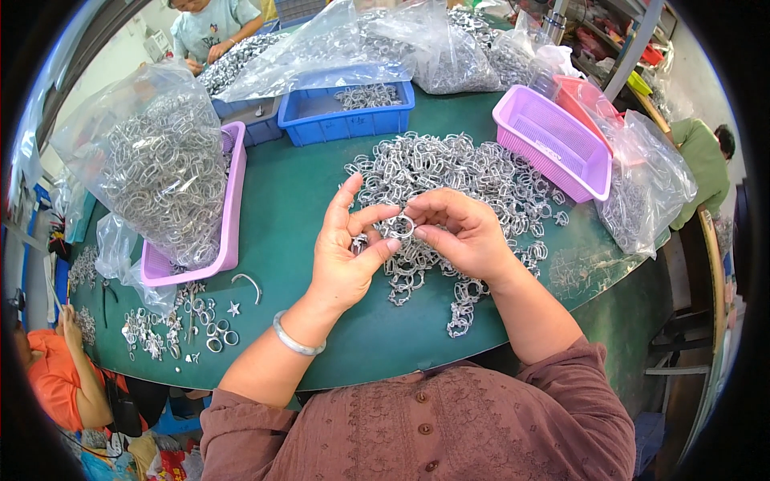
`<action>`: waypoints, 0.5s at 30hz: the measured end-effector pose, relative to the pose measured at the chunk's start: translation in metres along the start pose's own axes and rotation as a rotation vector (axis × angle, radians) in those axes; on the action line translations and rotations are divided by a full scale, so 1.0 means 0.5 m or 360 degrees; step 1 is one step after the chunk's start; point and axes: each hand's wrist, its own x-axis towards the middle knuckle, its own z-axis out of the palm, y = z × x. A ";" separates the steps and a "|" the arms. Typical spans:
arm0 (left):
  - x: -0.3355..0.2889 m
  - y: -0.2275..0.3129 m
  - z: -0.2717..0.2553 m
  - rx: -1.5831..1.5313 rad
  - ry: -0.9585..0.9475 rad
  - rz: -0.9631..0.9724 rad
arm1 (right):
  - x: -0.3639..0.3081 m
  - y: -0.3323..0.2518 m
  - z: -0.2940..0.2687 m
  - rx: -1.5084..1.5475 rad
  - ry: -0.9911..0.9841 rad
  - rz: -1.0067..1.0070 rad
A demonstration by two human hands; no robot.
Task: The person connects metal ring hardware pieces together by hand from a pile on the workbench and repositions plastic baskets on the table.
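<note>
Between my two hands is a small silver metal ring, raised over the green tabletop. My left hand has its thumb and a bent finger at the ring's left side, with another finger stretched upward. More silver pieces show against my left palm; whether they are held there I cannot tell. My right hand pinches the ring from the right with thumb and fingertips. Just beyond and beneath my hands spreads a big pile of silver metal rings.
Left stands a pink tray with a clear bag of rings. Loose rings and star-shaped pieces lie near it. Further back are a blue bin, a purple basket and more bags. A person works at the far left; another sits left.
</note>
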 end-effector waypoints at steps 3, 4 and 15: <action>0.000 -0.003 -0.003 -0.0011 -0.0007 -0.0006 | 0.000 -0.004 -0.001 -0.0012 -0.0012 -0.0007; -0.002 -0.004 -0.003 -0.0031 -0.0009 -0.0011 | -0.002 -0.006 0.000 -0.0022 -0.0016 -0.0011; 0.005 0.006 -0.005 -0.0241 0.0025 -0.0107 | 0.008 -0.010 -0.012 -0.0265 0.0108 -0.0078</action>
